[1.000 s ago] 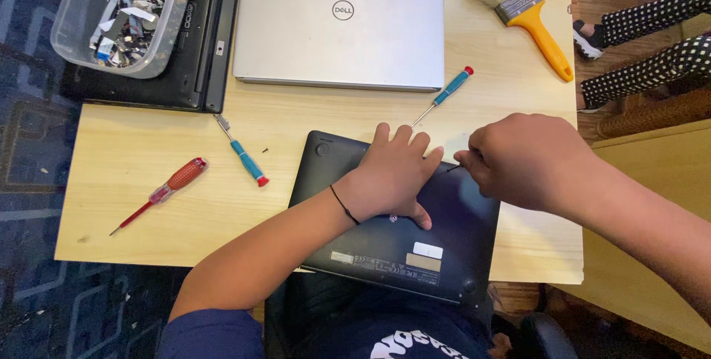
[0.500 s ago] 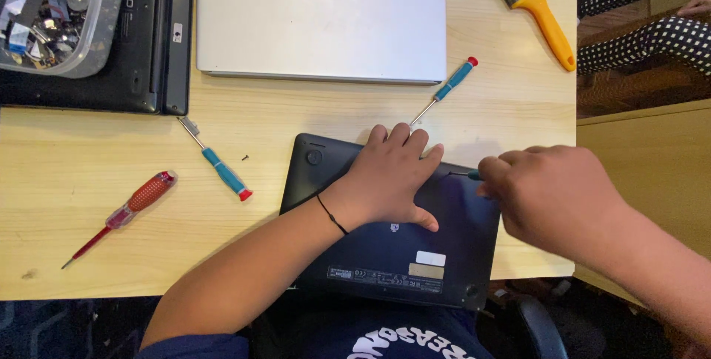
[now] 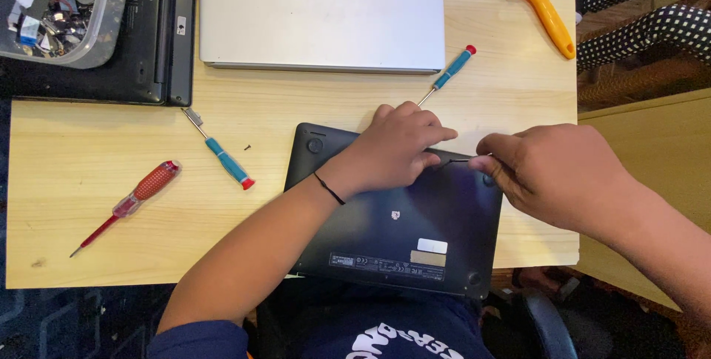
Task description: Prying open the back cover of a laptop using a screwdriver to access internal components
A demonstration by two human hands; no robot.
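Black laptop base (image 3: 400, 233), turned underside up, lies at the near edge of the pale wooden tabletop (image 3: 96, 181), overhanging it toward the person. In the head view, the left hand (image 3: 396, 148) rests flat on the base's far edge, fingers together and spread over the casing, a thin black band round the wrist. The right hand (image 3: 559, 174) is pinched shut on a thin metal tool (image 3: 458, 160) whose tip meets the base's far right corner, just beside the left fingertips. A blue-handled screwdriver with a red cap (image 3: 448, 76) lies just beyond the left hand; another blue screwdriver (image 3: 221, 150) and a red-handled screwdriver (image 3: 129, 202) lie to the left. A closed silver laptop (image 3: 322, 14), a black laptop (image 3: 148, 40), a clear plastic tub of parts (image 3: 59, 7) and a yellow-handled brush (image 3: 539, 0) sit along the far side.
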